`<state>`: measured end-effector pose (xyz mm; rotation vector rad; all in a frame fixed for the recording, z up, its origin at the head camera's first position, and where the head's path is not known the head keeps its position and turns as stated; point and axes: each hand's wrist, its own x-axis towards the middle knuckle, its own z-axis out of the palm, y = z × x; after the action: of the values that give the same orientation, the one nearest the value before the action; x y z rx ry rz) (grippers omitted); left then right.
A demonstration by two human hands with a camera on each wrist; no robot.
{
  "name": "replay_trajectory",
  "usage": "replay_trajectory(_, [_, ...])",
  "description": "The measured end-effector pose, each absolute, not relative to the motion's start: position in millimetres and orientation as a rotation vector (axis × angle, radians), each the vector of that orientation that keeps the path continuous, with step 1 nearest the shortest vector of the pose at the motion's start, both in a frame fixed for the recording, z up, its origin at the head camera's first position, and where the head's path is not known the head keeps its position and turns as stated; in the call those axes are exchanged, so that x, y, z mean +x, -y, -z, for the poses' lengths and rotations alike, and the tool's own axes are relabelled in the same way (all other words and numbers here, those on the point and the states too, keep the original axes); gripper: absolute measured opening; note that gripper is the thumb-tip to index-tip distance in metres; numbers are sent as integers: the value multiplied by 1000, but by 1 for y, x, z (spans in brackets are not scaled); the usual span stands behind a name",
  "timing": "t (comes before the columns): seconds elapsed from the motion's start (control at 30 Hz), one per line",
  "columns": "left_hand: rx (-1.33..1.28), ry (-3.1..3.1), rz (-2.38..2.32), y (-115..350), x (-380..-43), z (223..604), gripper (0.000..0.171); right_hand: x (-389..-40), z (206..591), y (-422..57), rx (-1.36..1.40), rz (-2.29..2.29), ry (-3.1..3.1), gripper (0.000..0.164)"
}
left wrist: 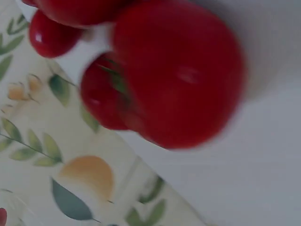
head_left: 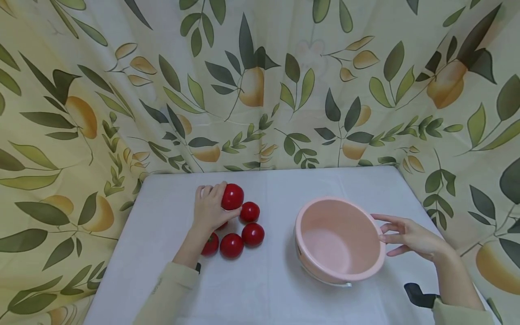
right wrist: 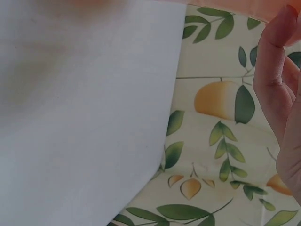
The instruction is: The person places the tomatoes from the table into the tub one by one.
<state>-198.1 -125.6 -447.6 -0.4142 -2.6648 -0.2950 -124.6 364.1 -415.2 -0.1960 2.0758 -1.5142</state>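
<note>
My left hand grips a red tomato, fingers at its far left side and thumb below it. Near that hand several more tomatoes lie in a cluster, among them one at the front and one to its right; another is partly hidden under the hand. In the left wrist view a large, blurred tomato fills the upper middle, overlapping one with a green stem. A pink bucket stands to the right, its inside bare. Fairly straight fingers of my right hand touch the bucket's right rim.
A white cloth covers the table. Behind and beside it hangs a curtain printed with leaves and fruit. The bucket's pale handle hangs down at its front. Dark straps show at both wrists.
</note>
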Motion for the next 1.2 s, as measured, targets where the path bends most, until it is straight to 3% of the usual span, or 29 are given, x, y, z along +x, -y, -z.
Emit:
replay_trajectory(0.5, [-800, 2568, 258, 5, -191, 421, 72, -126, 415, -365, -205, 1502, -2080, 51])
replay_trajectory(1.2, [-1356, 2708, -300, -110, -171, 434, 79, -126, 414, -362, -131, 1482, -2104, 50])
